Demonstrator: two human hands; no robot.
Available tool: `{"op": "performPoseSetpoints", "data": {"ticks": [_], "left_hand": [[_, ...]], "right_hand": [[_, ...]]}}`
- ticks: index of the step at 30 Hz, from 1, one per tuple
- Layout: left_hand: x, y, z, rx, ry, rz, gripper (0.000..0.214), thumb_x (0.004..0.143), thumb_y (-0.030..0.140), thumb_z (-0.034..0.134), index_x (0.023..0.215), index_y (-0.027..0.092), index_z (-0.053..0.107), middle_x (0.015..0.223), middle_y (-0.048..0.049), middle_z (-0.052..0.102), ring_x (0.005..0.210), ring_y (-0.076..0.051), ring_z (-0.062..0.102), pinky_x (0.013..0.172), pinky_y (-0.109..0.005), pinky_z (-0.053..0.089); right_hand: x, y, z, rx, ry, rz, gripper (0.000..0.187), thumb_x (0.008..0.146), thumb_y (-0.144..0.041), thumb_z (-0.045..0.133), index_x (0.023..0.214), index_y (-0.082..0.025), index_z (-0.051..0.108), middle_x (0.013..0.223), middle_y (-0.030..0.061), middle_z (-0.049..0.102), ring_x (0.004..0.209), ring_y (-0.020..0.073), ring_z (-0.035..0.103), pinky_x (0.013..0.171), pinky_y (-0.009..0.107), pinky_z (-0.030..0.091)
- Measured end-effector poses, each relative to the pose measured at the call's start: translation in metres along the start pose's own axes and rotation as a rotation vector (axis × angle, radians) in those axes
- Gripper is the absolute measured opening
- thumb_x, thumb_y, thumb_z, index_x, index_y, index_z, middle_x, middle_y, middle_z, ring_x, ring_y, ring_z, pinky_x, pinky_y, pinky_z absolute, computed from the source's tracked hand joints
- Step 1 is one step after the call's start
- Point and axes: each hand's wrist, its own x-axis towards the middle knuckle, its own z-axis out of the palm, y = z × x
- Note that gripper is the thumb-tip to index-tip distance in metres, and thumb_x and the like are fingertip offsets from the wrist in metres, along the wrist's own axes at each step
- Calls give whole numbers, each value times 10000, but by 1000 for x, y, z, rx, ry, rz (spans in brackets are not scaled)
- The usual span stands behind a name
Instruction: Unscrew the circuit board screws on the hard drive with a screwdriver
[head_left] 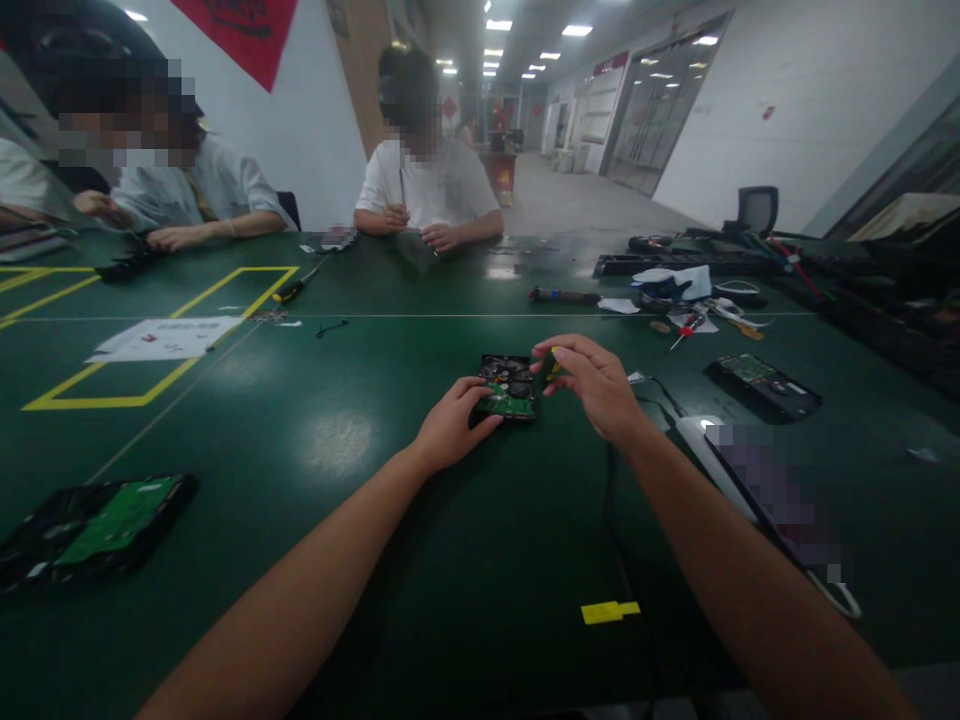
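A hard drive (pixel 510 385) with a green circuit board lies on the dark green table (pixel 337 470) straight ahead. My left hand (pixel 452 425) grips its near left corner, fingers curled on the edge. My right hand (pixel 589 385) hovers at the drive's right side, fingers pinched round a small screwdriver with a yellow and black handle (pixel 553 366), mostly hidden by the fingers.
Another drive (pixel 94 525) lies near left, a third (pixel 761 383) at right. A yellow tag (pixel 609 611) is close by. Tools, cloth (pixel 675 283) and a screwdriver (pixel 686 330) lie far right. Two people sit across the table at work; paper (pixel 166 338) lies in a yellow-taped box.
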Motion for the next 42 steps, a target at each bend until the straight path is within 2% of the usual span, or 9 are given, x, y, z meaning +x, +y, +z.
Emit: {"op": "performPoseSetpoints", "data": {"ticks": [6, 12, 18, 28, 36, 42], "left_hand": [[0, 1, 1, -1, 2, 2, 429, 887, 428, 636, 1269, 243, 579, 1376, -101, 513, 1227, -268, 568, 1048, -456, 494], [1, 1, 0, -1, -9, -5, 421, 892, 431, 630, 1266, 245, 582, 1378, -103, 514, 1232, -269, 566, 1045, -461, 496], [0, 0, 2, 11, 3, -1, 429, 892, 435, 629, 1272, 244, 578, 1379, -103, 512, 1227, -270, 569, 1048, -464, 495], [0, 3, -1, 5, -1, -8, 424, 894, 438, 624, 1266, 239, 583, 1389, -102, 507, 1223, -273, 571, 1039, -460, 503], [0, -1, 1, 22, 4, -1, 440, 893, 438, 628, 1276, 228, 581, 1392, -107, 507, 1231, -275, 566, 1038, -462, 504], [1, -3, 3, 12, 27, 22, 434, 884, 429, 641, 1271, 239, 587, 1373, -104, 519, 1230, -278, 568, 1039, -468, 503]], "right_hand": [[6, 6, -2, 87, 15, 37, 231, 945, -421, 544, 1002, -248, 686, 1008, 65, 676, 922, 218, 653, 602, 306, 560], [8, 8, -3, 13, 70, 15, 187, 898, -432, 621, 921, -249, 650, 945, 35, 653, 841, 188, 612, 570, 291, 551], [4, 1, -2, -82, 38, -53, 221, 935, -430, 568, 995, -277, 715, 1038, 42, 647, 923, 200, 599, 604, 300, 568], [1, 2, -2, 32, 54, 22, 248, 941, -452, 565, 1010, -254, 697, 1014, 63, 677, 966, 225, 632, 687, 354, 592], [-1, 0, 1, -36, 115, 18, 225, 894, -443, 646, 948, -224, 649, 981, 45, 658, 881, 188, 629, 636, 305, 578], [-2, -2, 2, 42, 88, 22, 209, 937, -407, 588, 1062, -259, 666, 1082, 59, 687, 987, 221, 660, 672, 329, 589]]}}
